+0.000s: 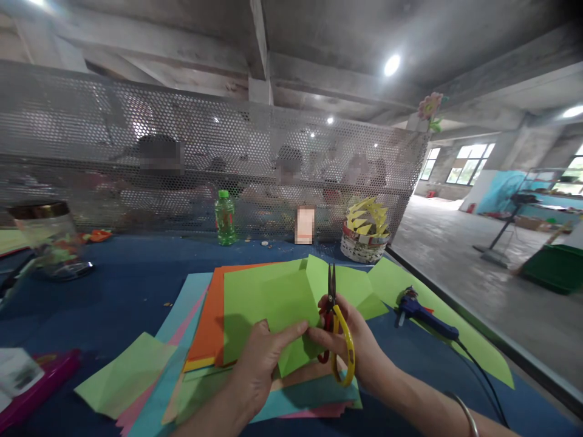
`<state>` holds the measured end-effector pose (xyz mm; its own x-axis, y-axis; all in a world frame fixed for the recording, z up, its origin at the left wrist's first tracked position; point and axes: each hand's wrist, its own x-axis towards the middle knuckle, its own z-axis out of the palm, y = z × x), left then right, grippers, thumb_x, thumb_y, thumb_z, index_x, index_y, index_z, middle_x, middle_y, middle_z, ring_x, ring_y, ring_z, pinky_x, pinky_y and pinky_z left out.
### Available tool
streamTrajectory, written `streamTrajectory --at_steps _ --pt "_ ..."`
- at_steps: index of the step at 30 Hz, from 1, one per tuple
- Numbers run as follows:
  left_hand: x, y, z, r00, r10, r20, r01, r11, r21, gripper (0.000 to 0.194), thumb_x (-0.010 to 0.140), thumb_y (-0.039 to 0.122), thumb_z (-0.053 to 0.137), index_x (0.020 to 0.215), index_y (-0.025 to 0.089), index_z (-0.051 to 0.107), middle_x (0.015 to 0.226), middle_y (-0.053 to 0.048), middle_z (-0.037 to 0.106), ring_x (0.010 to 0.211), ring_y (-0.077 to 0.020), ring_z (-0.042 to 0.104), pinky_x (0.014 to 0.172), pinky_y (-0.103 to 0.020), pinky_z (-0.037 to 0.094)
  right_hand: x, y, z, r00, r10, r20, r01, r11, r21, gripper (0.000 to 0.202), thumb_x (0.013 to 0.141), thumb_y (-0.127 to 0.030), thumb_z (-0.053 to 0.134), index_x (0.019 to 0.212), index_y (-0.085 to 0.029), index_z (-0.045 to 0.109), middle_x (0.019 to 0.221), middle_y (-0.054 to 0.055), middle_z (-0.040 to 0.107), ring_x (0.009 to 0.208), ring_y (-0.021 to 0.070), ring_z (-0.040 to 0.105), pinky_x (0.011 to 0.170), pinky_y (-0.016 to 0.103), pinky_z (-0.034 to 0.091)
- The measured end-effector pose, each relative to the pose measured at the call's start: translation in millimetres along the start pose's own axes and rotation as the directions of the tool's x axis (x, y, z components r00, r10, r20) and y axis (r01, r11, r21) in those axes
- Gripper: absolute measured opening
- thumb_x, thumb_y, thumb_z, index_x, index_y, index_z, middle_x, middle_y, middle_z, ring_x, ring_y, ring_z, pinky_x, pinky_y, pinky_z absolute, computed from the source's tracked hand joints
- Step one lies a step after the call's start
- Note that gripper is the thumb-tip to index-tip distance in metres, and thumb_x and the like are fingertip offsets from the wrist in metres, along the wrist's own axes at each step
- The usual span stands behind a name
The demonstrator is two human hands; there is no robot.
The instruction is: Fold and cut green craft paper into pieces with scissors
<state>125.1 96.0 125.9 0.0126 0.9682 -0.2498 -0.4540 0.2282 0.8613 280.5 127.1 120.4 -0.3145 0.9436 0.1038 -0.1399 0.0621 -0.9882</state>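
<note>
Over the stack of coloured sheets [204, 321], a green paper [298, 349] is pinched between both hands. My left hand [266, 352] grips its near part, thumb on top and pointing right. My right hand [348, 334] holds the paper's right side with thumb and fingertips, and also carries scissors [331, 297] with one yellow and one red handle. The scissor blades point away from me, slightly apart. More green sheets [364, 285] lie beneath and beyond the hands.
A blue glue gun [428, 318] with a black cord lies at the right. Behind stand a green bottle [225, 220] and a basket [364, 246] of yellow paper pieces. At the left are a jar [57, 243] and a magenta object [48, 382]. A perforated screen [255, 158] rises behind.
</note>
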Motion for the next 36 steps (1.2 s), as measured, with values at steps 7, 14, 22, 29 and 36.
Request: streamTrajectory --at_steps 7,14,22,29,36 --pt "11 16 -11.8 0.983 0.159 -0.095 -0.164 0.986 -0.042 0.05 0.059 0.027 0.088 0.105 0.012 0.073 0.108 -0.014 0.074 0.108 -0.0335 0.066 0.094 -0.041 0.052 -3 -10 -6 0.996 0.008 0.092 -0.002 0.998 -0.066 0.037 0.088 -0.052 0.063 0.101 -0.021 0.048 0.069 -0.006 0.05 0.053 0.008 0.049 0.051 0.022 0.041" --pt "11 30 -16.5 0.985 0.121 -0.119 -0.139 0.978 -0.157 0.048 0.059 0.022 0.087 0.104 0.011 0.072 0.109 -0.015 0.074 0.107 -0.0325 0.067 0.093 -0.04 0.054 -11 -21 -9 0.967 0.057 0.25 0.022 0.953 -0.302 0.042 0.093 -0.059 0.048 0.08 -0.02 0.045 0.063 -0.005 0.048 0.053 0.0094 0.047 0.05 0.023 0.038" --pt "4 30 -10.8 0.987 0.141 -0.079 -0.152 0.977 -0.148 0.045 0.06 0.027 0.086 0.099 0.008 0.073 0.105 -0.017 0.074 0.093 -0.0339 0.072 0.089 -0.044 0.055 -19 -25 -7 0.956 0.036 0.29 0.116 0.865 -0.489 0.041 0.093 -0.06 0.048 0.09 -0.019 0.052 0.065 -0.004 0.047 0.055 0.0093 0.046 0.049 0.021 0.033" --pt "-1 28 -6.9 0.992 0.117 -0.041 -0.123 0.971 -0.207 0.045 0.064 0.026 0.084 0.105 0.011 0.072 0.108 -0.015 0.074 0.098 -0.0336 0.071 0.091 -0.044 0.054 -19 -22 -6 0.947 -0.028 0.321 0.203 0.825 -0.528 0.036 0.094 -0.054 0.05 0.089 -0.019 0.052 0.067 -0.004 0.05 0.058 0.0095 0.043 0.05 0.022 0.03" --pt "2 32 -11.3 0.986 0.135 -0.103 -0.155 0.963 -0.22 0.042 0.066 0.025 0.083 0.104 0.011 0.072 0.104 -0.014 0.075 0.091 -0.0308 0.073 0.084 -0.042 0.057 -21 -27 -3 0.948 -0.027 0.316 0.208 0.804 -0.556 0.036 0.094 -0.055 0.049 0.089 -0.019 0.052 0.066 -0.004 0.047 0.059 0.0104 0.041 0.05 0.022 0.03"
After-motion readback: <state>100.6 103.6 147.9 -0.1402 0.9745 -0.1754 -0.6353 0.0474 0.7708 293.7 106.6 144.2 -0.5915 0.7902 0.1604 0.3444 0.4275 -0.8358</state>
